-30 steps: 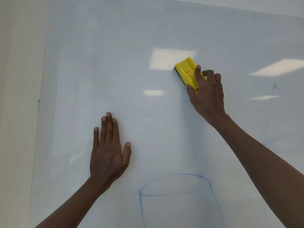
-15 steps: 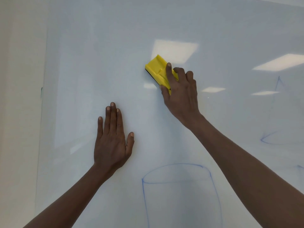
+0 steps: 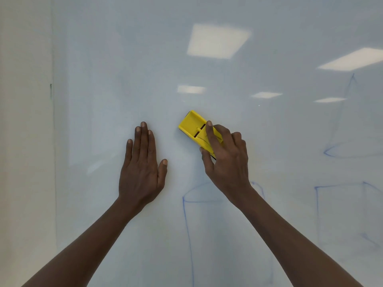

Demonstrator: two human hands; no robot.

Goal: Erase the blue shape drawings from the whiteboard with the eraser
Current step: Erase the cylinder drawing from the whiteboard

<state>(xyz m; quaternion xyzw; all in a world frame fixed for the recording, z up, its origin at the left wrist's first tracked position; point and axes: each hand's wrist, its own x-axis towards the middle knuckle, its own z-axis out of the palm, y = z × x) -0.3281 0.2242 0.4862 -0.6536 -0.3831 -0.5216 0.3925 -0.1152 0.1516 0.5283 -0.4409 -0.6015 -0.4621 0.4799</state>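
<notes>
Three shapes left | eraser mid-board, above cylinder | your right hand grasps its sides | left hand flat, fingers straight | light, rigid; likely slides easily, so press down.

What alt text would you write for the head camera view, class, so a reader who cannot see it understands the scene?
A right hand holds a yellow eraser against a whiteboard, just above a faint blue cylinder drawing. The left hand presses flat on the board beside it, and more blue shapes show faintly at the right.
</notes>
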